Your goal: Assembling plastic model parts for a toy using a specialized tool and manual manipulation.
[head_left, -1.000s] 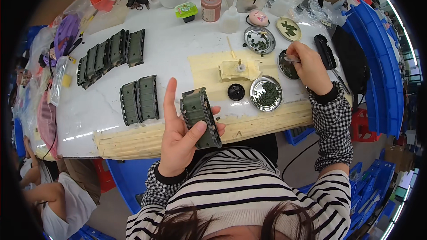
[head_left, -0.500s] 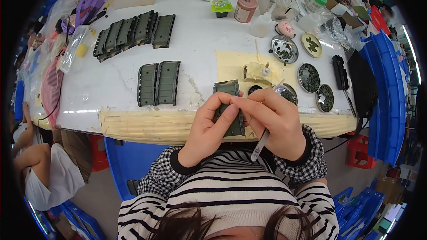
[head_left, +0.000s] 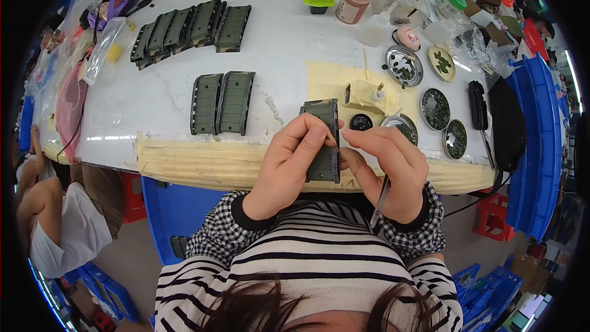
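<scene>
My left hand (head_left: 281, 169) grips a dark green, ribbed plastic part (head_left: 324, 163) with a camouflage-patterned end, held upright over the padded table edge. Its thumb and fingers lie across the part's middle and hide some of it. To the right, my right hand (head_left: 402, 172) has a pair of metal tweezers (head_left: 381, 200) tucked against the palm, pointing back toward me. Its index finger and thumb are spread apart beside the part's right edge; whether the thumb touches it I cannot tell. A small round black dish (head_left: 361, 122) sits just past the right fingertips.
Two similar parts (head_left: 236, 103) lie left of my hands, with several more (head_left: 178, 31) farther back. Round dishes of small dark pieces (head_left: 435, 109) stand on the right, near a tape-covered block (head_left: 365, 96). Blue bins (head_left: 531, 147) rise at the right.
My right fingers have moved off the left fingertips and opened apart, to the right of the part. The part has turned, showing its right edge more. The view has shifted slightly.
</scene>
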Demonstrator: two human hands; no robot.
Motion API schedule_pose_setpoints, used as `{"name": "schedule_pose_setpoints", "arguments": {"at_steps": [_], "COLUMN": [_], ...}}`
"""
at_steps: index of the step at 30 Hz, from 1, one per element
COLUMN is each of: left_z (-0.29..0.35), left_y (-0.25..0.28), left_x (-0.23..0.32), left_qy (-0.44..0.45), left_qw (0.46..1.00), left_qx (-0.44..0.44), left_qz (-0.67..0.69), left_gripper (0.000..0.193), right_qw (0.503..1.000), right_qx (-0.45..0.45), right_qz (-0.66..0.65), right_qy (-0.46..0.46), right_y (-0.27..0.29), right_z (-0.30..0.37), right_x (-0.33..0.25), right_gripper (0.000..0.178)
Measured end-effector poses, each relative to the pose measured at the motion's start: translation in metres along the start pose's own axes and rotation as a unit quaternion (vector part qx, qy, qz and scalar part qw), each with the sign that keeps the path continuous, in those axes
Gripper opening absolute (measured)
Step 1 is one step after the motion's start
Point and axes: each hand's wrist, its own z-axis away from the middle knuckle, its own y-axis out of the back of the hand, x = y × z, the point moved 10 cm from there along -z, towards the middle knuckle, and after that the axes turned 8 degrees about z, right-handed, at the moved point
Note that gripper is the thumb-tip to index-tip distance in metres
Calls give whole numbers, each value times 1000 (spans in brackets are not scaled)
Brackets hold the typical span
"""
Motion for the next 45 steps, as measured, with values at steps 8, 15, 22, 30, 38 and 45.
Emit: {"name": "schedule_pose_setpoints", "arguments": {"at_steps": [8,15,22,30,38,45], "left_z": [0,3,2,9,17,22], "left_y": [-1,1,-2,-11,-24,-32], "left_x": [9,12,14,20,26,33], "left_qy": [-17,-66,-76,-96,-169,-223], "left_qw": [993,970,956,977,936,882], "left_qx": [-2,0,-27,-2,-46,-36], "left_qz": [-117,-235,-281,-193,-304,-413], "left_gripper": [26,23,19,60,85,84], "right_qw": [999,988,985,998,998,993], "right_qx": [5,-7,10,21,21,-17], "right_qz": [21,94,116,27,62,110], "right_qy": [34,119,124,-43,-4,51], "right_y": [-4,-7,-11,11,6,4], "right_z": [1,4,6,-5,-7,-10], "right_x": [-5,-18,-18,21,25,15], "right_gripper": [29,31,25,24,26,25]}}
